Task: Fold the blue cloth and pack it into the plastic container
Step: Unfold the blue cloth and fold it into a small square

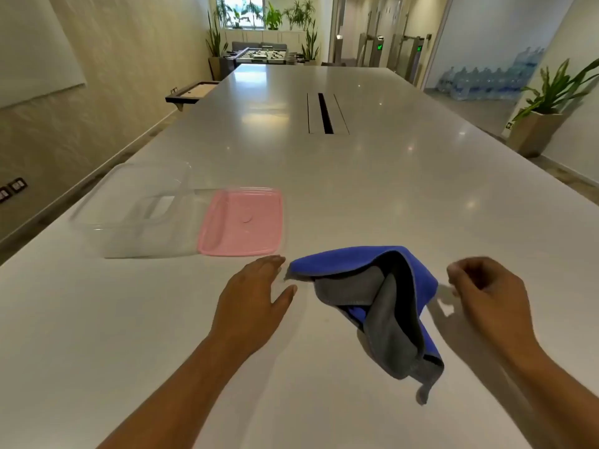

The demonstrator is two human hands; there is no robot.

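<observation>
The blue cloth, grey on its inner side, lies crumpled and partly doubled over on the white table in front of me. My left hand hovers flat just left of the cloth's left corner, fingers spread, holding nothing. My right hand is just right of the cloth with its fingers curled, not touching it. A clear plastic container stands empty at the left. Its pink lid lies flat beside it, between the container and the cloth.
A cable slot runs along the middle of the table farther back. The table's left edge drops to the floor beside a wall. A potted plant and stacked water bottles stand off to the right.
</observation>
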